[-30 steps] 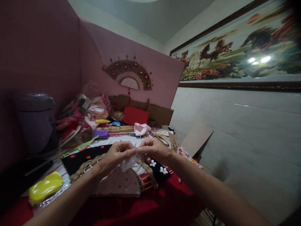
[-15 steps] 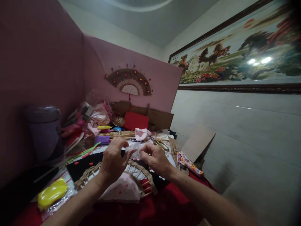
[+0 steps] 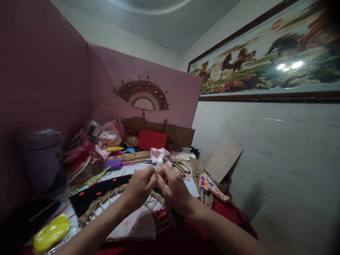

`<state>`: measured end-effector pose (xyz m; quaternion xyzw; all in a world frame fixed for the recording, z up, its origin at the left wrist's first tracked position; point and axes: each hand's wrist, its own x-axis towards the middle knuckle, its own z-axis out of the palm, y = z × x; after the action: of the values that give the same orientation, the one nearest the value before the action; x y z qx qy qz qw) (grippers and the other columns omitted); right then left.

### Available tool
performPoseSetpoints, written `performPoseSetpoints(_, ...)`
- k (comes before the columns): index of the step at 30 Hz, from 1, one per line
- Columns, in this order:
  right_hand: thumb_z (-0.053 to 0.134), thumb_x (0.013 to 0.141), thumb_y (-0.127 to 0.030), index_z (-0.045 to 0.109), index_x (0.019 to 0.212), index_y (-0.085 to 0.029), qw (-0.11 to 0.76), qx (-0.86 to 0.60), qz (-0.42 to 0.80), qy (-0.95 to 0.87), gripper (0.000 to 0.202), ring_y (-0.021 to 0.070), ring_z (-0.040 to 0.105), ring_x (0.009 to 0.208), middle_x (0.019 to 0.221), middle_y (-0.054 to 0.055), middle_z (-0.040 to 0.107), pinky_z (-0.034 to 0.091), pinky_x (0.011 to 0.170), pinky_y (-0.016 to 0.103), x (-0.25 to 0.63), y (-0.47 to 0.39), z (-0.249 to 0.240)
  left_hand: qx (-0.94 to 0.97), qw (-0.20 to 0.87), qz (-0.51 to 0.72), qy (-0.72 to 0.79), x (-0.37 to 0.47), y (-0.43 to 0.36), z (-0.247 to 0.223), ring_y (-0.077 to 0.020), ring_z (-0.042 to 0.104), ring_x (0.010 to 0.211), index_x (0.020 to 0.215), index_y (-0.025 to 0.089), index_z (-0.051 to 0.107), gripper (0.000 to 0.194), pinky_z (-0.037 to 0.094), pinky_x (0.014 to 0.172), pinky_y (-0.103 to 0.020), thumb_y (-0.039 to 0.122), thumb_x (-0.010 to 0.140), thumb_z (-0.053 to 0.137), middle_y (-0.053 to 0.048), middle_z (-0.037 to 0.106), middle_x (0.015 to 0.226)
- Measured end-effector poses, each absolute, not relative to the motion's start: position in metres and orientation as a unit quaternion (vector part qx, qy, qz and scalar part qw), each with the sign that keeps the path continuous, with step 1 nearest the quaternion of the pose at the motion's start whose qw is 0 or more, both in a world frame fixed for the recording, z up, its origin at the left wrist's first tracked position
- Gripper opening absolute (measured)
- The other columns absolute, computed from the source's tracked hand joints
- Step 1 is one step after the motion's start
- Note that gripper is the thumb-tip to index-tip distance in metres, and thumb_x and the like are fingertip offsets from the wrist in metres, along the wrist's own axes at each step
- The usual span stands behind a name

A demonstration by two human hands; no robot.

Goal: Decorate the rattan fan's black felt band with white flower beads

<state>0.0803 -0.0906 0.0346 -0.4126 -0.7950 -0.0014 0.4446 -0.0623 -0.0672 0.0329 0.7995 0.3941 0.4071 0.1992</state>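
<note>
My left hand [image 3: 142, 186] and my right hand [image 3: 174, 186] meet above a woven fan frame [image 3: 102, 205], fingers pinched together around a small white, plastic-looking piece [image 3: 159, 164] that sticks up between them. What it is exactly is too small to tell. Below the hands, the frame has a braided tan rim and thin sticks, and pink-spotted white fabric [image 3: 135, 225] covers its lower centre. Black cloth with red dots [image 3: 89, 194] lies behind the rim. Part of the frame is hidden by my hands and forearms.
Gold-handled scissors [image 3: 182, 166] and pink cloth [image 3: 158, 154] lie behind my hands. A flowered glue gun [image 3: 214, 187] is at the right. A yellow packet [image 3: 51, 233], purple packet [image 3: 113, 163] and lidded container [image 3: 42, 159] sit left. A red box [image 3: 152, 139] stands at the back.
My hands have come together, and the white piece, spread between them before, is now bunched upright at the fingertips. The view has shifted slightly.
</note>
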Motion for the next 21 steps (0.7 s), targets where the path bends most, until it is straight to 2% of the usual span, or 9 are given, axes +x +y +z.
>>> performPoseSetpoints(5, 0.039, 0.083, -0.014, 0.045, 0.074, -0.018, 0.445, -0.457, -0.03, -0.77, 0.011, 0.0146, 0.051, 0.057, 0.065, 0.002, 0.054, 0.036, 0.055, 0.025, 0.076, -0.081, 0.029, 0.758, 0.25, 0.459, 0.39, -0.052, -0.055, 0.023, -0.0085, 0.029, 0.05, 0.056, 0.019, 0.035, 0.024, 0.024, 0.049, -0.022, 0.025, 0.08, 0.038, 0.006, 0.032, 0.052)
performPoseSetpoints(9, 0.039, 0.082, -0.014, 0.043, 0.074, -0.019, 0.466, -0.477, -0.037, -0.744, 0.011, 0.0147, 0.052, 0.055, 0.063, 0.001, 0.054, 0.036, 0.054, 0.025, 0.07, -0.077, 0.023, 0.71, 0.31, 0.499, 0.387, -0.05, -0.049, 0.012, -0.0077, 0.031, 0.048, 0.057, 0.018, 0.038, 0.025, 0.026, 0.046, -0.02, 0.028, 0.08, 0.04, 0.006, 0.033, 0.051)
performPoseSetpoints(17, 0.042, 0.084, -0.014, 0.049, 0.078, -0.017, 0.417, -0.43, -0.049, -0.799, 0.01, 0.0154, 0.053, 0.063, 0.07, 0.003, 0.057, 0.037, 0.06, 0.025, 0.074, -0.074, 0.027, 0.702, 0.443, 0.458, 0.316, -0.067, -0.052, 0.019, -0.0079, 0.042, 0.046, 0.065, 0.016, 0.047, 0.03, 0.034, 0.042, -0.018, 0.04, 0.083, 0.043, 0.004, 0.046, 0.055)
performPoseSetpoints(21, 0.045, 0.084, -0.014, 0.051, 0.077, -0.017, 0.411, -0.435, -0.03, -0.801, 0.01, 0.014, 0.053, 0.064, 0.071, 0.002, 0.058, 0.036, 0.06, 0.024, 0.072, -0.072, 0.032, 0.69, 0.477, 0.443, 0.316, -0.071, -0.05, 0.021, -0.0075, 0.043, 0.043, 0.065, 0.016, 0.047, 0.026, 0.035, 0.039, -0.018, 0.035, 0.082, 0.043, 0.004, 0.048, 0.054)
